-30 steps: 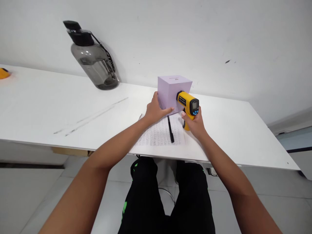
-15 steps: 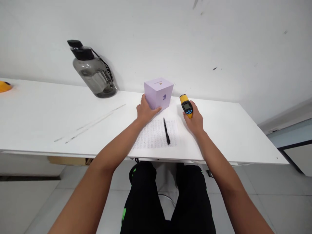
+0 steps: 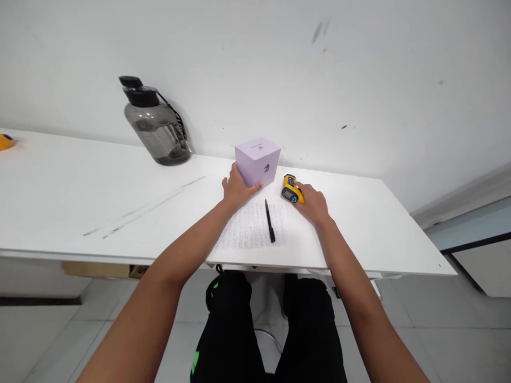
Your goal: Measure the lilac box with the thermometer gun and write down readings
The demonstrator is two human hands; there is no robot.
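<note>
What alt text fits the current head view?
A person's left hand grips a lavender box and the right hand a yellow-and-black infrared thermometer, at a white table. On the box's near side, a black pen lies on a sheet of handwritten paper. Farther left, a gray translucent water bottle stands near the wall.

Arms [image 3: 187,250] outstretched, right fingers [image 3: 309,190] curled

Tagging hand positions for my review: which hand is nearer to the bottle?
Left. The left hand, on the box, is right of the bottle; the right hand, on the yellow thermometer, is farther right.
</note>
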